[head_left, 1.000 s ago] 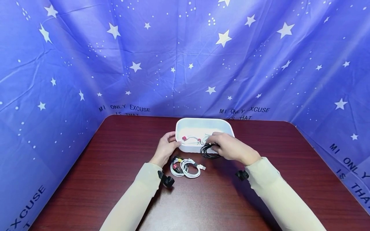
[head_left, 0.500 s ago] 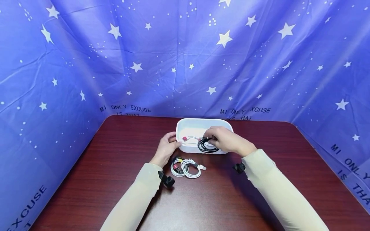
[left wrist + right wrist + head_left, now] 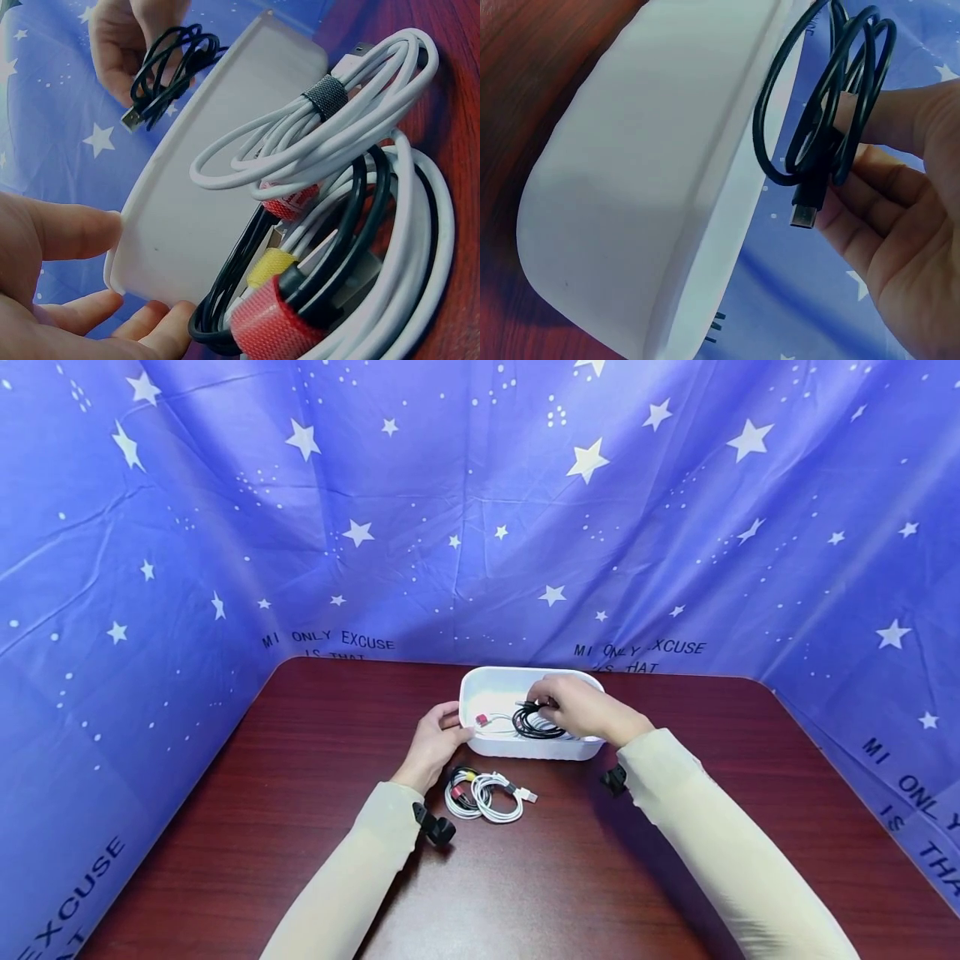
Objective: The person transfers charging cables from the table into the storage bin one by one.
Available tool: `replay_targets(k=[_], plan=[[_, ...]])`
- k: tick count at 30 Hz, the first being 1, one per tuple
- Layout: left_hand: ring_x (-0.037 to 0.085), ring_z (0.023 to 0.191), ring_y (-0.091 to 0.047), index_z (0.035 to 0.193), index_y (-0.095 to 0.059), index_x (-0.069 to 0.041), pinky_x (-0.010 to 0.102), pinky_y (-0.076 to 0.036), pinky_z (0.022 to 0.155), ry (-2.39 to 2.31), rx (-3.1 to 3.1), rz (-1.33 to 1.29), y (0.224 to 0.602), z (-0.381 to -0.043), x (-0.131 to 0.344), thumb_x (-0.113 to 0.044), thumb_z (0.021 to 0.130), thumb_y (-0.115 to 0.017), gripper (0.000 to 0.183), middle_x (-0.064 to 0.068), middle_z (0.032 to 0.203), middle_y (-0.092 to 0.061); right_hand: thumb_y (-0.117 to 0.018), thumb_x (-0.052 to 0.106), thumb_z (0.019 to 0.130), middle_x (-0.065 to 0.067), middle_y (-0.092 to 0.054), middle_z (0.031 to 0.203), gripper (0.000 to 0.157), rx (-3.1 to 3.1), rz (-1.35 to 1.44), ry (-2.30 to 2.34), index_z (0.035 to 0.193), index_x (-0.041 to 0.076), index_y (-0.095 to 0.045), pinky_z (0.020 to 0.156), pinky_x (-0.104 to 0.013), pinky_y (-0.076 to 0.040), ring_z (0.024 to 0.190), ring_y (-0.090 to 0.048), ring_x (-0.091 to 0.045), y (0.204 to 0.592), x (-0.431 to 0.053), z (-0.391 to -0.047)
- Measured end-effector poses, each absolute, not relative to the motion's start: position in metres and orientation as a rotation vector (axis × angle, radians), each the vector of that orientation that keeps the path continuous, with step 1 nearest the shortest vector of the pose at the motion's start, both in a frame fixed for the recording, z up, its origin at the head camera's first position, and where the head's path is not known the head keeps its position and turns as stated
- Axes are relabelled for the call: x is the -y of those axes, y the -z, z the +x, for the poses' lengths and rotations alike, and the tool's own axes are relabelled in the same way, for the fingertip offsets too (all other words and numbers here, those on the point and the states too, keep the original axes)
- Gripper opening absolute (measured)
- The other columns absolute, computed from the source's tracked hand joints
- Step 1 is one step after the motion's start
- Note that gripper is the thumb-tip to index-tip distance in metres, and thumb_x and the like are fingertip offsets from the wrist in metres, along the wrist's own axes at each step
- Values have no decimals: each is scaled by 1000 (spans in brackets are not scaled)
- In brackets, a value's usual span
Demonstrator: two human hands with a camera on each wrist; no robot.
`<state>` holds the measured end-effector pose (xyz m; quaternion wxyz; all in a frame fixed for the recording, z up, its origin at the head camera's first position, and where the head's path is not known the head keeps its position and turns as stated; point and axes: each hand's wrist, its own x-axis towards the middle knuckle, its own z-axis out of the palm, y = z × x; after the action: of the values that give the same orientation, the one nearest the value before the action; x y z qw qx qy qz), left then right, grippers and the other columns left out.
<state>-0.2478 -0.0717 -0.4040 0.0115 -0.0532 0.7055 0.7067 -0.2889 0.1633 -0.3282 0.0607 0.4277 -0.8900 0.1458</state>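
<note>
At twelve o'clock of the head view, one blue curtain [image 3: 450,485] with many white stars and some black letters. Below it, one dark red-brown surface [image 3: 555,877]. Stretched over this surface, two cream sleeves: left sleeve [image 3: 345,877] from seven o'clock, right sleeve [image 3: 720,827] from between four and five o'clock. Near the twelve-o'clock edge of the surface, one white box [image 3: 510,748], standing upright.

At nine o'clock of the box, left hand [image 3: 431,747]: thumb on the near corner of the rim, fingers moderately bent against the end, thus holding the box. From three o'clock, right hand [image 3: 583,706], over the inside of the box, knuckles upward: one black cable coil [image 3: 821,157] pinched between thumb and bent fingers. Contact of this coil with the box floor: impossible to tell.

At seven o'clock of the box, one pile of overlapping cables [image 3: 379,97], white and black, exact number not possible to count. Inside the box, toward nine o'clock, one white cable [image 3: 501,716]. On the cuffs, two black devices [image 3: 435,827]. In the pile, four visible straps: one grey [image 3: 326,97], one yellow [image 3: 271,268], two red [image 3: 274,330]. Smallest, one metal plug [image 3: 802,216] on the black coil.
</note>
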Motion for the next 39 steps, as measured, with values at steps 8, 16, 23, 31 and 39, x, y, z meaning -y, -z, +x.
replay_targets(k=[8,16,23,31,39], plan=[[23,99,-59,133,-50,1,31,-50,88,-2201,-2196,-161,403,-248,72,5,80,-66,56,23,119,-60,-66,-3,80,2,-55,74,17,2741,1275,-451,93,7,-68,70,-36,-42,74,-51,-15,332,-158,-304],[24,100,-59,132,-51,0,32,-50,89,-2194,-2205,-170,402,-248,72,5,81,-66,54,22,118,-61,-65,-4,78,0,-60,77,19,2765,1253,-445,92,7,-69,72,-36,-44,76,-53,-18,336,-149,-317],[24,100,-59,133,-50,0,31,-50,87,-2200,-2202,-160,402,-247,71,6,81,-65,54,23,119,-60,-63,-4,78,-2,-62,78,16,2792,1249,-382,88,7,-67,73,-37,-45,75,-54,-19,344,-140,-330],[23,98,-60,133,-50,2,31,-50,86,-2215,-2194,-144,403,-247,71,7,80,-65,55,25,119,-60,-60,-9,75,-3,-55,72,15,2861,1240,-317,76,6,-60,67,-34,-42,71,-49,-19,355,-133,-337],[24,100,-59,133,-50,2,31,-50,86,-2218,-2197,-147,404,-248,71,7,80,-64,55,25,118,-60,-59,-8,77,-5,-61,78,14,2926,1198,-263,80,6,-63,71,-36,-46,74,-54,-20,356,-124,-341]])
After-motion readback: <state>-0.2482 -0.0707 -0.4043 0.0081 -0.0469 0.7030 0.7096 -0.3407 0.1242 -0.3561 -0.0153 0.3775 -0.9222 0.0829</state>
